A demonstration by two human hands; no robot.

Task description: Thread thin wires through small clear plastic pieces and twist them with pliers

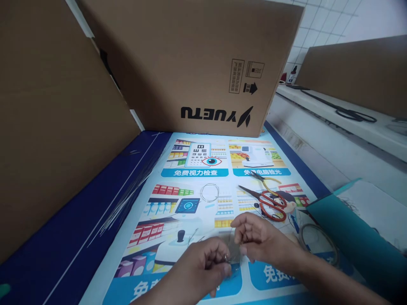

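Note:
My left hand (206, 264) is low in the middle of the head view, its thumb and fingers pinched on thin wire. My right hand (256, 239) is just to its right, fingers curled together near the same fine wire; what they grip is too small to make out. Between the hands the wire looks thin and blurred. A wire ring (210, 192) lies on the printed mat (222, 180) ahead of the hands. Red-handled scissors (271, 206) and yellow-handled pliers (269, 182) lie beyond my right hand.
Cardboard panels (165, 63) stand at the back and left. A bundle of straight wires (122, 201) lies on the left. At the right are a wire coil (318, 241), a teal box (343, 228) and a ledge (337, 114) with dark scissors (352, 114).

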